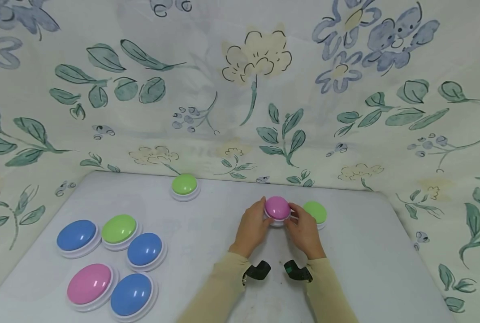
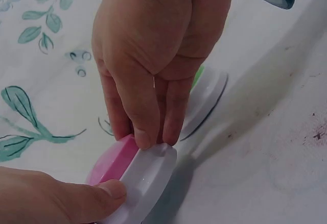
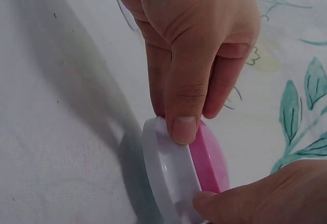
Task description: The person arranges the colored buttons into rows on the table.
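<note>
From the head, looking forward and down at the held pink button (image 1: 277,207), far enough back to fit much of the tabletop (image 1: 365,251) around it. From the left wrist, very close, looking right, across the button to the right grip (image 2: 153,45) on its far side. From the right wrist, just as close, looking left, across it to the left grip (image 3: 196,40). Sharing, in both wrist views, the button and bits of flowery cloth (image 1: 201,148) past it.

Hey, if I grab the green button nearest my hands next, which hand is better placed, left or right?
Probably your right hand: it's next to that green button, while your left hand is across the pink button. Both hands hold the pink one, so the right would need to release first.
</note>
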### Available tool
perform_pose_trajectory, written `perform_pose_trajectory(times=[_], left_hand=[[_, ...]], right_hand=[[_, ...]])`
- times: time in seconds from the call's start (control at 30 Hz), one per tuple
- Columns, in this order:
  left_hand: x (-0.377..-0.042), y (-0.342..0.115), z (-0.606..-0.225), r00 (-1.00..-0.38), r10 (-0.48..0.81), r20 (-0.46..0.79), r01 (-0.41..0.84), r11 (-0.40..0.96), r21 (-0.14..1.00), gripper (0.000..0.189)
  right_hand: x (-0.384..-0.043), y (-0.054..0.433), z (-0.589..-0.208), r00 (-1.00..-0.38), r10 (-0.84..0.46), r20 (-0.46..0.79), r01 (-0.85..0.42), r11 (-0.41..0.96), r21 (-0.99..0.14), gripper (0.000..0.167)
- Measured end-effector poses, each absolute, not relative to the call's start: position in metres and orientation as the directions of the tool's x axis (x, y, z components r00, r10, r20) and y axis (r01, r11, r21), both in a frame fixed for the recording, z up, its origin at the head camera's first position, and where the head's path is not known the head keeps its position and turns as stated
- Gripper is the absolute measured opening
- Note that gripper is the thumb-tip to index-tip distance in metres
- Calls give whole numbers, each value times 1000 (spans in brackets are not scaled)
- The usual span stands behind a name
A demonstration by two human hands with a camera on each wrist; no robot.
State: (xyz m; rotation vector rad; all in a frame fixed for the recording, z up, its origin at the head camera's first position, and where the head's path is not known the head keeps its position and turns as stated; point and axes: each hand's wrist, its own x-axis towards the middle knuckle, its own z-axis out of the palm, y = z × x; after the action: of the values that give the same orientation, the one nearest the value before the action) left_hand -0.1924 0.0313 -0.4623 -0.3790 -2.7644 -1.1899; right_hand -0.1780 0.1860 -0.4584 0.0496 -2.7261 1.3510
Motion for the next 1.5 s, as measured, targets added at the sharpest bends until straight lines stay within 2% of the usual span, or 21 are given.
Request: perform_pose_trajectory(times=[0.53, 1.0, 1.5], left_hand=[[-195, 44, -466, -978, 167, 122, 205, 708, 676, 61], [-195, 42, -466, -975, 167, 148, 223, 707, 671, 59], [-195, 34, -467, -973, 197, 117, 222, 690, 689, 65]], right_hand=[[-179, 183, -458, -994, 100, 38, 42, 695, -718, 48], [-179, 178, -460, -996, 75, 39, 28, 731, -682, 52], [-174, 177, -456, -998, 67, 16, 39, 739, -673, 60]])
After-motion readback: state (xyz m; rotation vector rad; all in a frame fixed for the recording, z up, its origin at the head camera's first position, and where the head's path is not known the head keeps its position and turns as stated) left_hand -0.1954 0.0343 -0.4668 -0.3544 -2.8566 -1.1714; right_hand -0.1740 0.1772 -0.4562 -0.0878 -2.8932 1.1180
